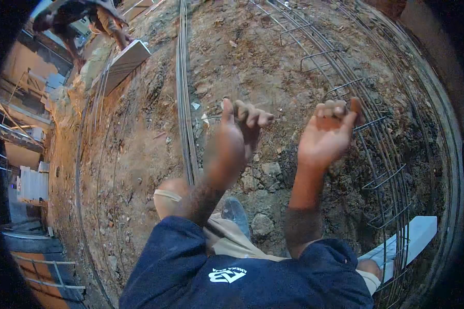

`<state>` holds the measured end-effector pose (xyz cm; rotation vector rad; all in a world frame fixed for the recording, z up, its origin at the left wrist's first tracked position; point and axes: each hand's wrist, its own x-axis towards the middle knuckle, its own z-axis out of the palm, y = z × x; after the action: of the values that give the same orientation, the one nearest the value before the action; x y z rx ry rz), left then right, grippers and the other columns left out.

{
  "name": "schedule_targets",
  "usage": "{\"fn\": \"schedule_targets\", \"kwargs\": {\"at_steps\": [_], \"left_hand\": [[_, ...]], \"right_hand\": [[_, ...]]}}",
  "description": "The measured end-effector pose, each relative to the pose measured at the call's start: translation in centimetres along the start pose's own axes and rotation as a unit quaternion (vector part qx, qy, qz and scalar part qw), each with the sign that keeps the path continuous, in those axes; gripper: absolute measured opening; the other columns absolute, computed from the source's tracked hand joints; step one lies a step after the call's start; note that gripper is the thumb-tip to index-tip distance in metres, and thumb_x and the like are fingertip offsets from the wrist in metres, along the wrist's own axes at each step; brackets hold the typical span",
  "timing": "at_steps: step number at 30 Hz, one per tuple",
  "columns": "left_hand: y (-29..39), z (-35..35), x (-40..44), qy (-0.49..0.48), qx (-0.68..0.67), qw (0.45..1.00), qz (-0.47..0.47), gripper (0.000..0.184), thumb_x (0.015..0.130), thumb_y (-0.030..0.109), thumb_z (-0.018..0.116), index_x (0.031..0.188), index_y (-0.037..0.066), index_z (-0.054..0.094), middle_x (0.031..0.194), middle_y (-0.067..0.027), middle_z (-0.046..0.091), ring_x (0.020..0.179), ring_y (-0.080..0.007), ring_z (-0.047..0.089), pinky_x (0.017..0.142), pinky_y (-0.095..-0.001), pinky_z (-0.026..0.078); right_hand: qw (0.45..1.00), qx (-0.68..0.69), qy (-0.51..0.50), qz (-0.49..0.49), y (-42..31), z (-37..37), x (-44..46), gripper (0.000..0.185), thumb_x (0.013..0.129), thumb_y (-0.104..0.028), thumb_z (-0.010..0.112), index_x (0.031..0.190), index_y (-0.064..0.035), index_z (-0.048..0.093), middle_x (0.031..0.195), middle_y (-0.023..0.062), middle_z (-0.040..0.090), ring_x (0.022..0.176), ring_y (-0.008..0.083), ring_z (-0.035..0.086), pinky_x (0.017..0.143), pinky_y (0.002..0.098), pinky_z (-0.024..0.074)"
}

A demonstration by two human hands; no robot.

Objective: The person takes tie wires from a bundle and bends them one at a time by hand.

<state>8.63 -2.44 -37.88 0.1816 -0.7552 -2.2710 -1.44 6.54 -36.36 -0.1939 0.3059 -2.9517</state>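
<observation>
My left hand (237, 126) is raised above the dirt ground, its thumb up and its fingers half bent and spread, with nothing visible in it. To its left runs a bundle of long thin steel rods (182, 77), apart from the hand. My right hand (327, 134) is held palm up, with loosely curled fingers and the thumb to the side; no object shows in it. Just beyond its thumb lies a rebar cage (363, 98) of long bars with bent stirrups. Whether the fingertips touch a bar cannot be made out.
A co-worker (77, 20) bends at the upper left, a hand by a pale block (123, 64). Another white block (417, 237) lies under the cage at lower right. Stones (263, 225) dot the rough soil near my boot (235, 213). More bars (81, 154) run along the left.
</observation>
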Motion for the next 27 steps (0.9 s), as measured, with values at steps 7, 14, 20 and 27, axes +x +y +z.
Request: {"fn": "schedule_targets", "kwargs": {"at_steps": [7, 14, 20, 27], "left_hand": [[1.6, -2.1, 0.8, 0.054, 0.315, 0.945, -0.06, 0.04, 0.092, 0.043, 0.04, 0.064, 0.014, 0.036, 0.057, 0.0024, 0.03, 0.05, -0.0135, 0.034, 0.05, -0.028, 0.033], [5.1, -4.8, 2.4, 0.099, 0.159, 0.945, -0.269, 0.033, 0.094, 0.037, 0.037, 0.07, 0.014, 0.037, 0.055, 0.004, 0.027, 0.045, -0.0094, 0.027, 0.037, -0.024, 0.024], [1.3, -6.2, 1.8, 0.068, -0.239, 0.95, -0.189, 0.038, 0.095, 0.038, 0.032, 0.068, 0.012, 0.038, 0.056, 0.0008, 0.033, 0.05, -0.0142, 0.035, 0.057, -0.0281, 0.038], [-1.1, -2.5, -0.3, 0.086, 0.113, 0.99, 0.003, 0.041, 0.094, 0.042, 0.031, 0.068, 0.011, 0.036, 0.058, -0.0013, 0.034, 0.054, -0.0178, 0.038, 0.059, -0.0329, 0.039]], "right_hand": [[0.757, -0.558, -0.322, 0.106, 8.7, -12.0, -5.7, 0.034, 0.092, -0.029, 0.034, 0.089, -0.0025, 0.056, 0.081, 0.0049, 0.058, 0.067, 0.0172, 0.055, 0.062, 0.0285, 0.0431], [0.59, 0.18, -0.242, 0.749, 5.0, -6.9, -11.8, 0.08, 0.08, -0.073, 0.022, 0.064, -0.0011, 0.055, 0.057, 0.0047, 0.049, 0.058, 0.0182, 0.051, 0.052, 0.0272, 0.0393], [0.889, 0.187, -0.203, 0.366, 1.0, 0.2, -5.9, 0.044, 0.082, -0.049, 0.049, 0.08, -0.0043, 0.046, 0.071, 0.0062, 0.042, 0.066, 0.0216, 0.044, 0.062, 0.0338, 0.04], [0.795, -0.578, -0.18, -0.035, 5.1, -8.3, 0.4, 0.023, 0.088, -0.03, 0.05, 0.089, -0.0073, 0.045, 0.076, 0.0038, 0.044, 0.069, 0.0131, 0.041, 0.068, 0.0291, 0.0395]]}}
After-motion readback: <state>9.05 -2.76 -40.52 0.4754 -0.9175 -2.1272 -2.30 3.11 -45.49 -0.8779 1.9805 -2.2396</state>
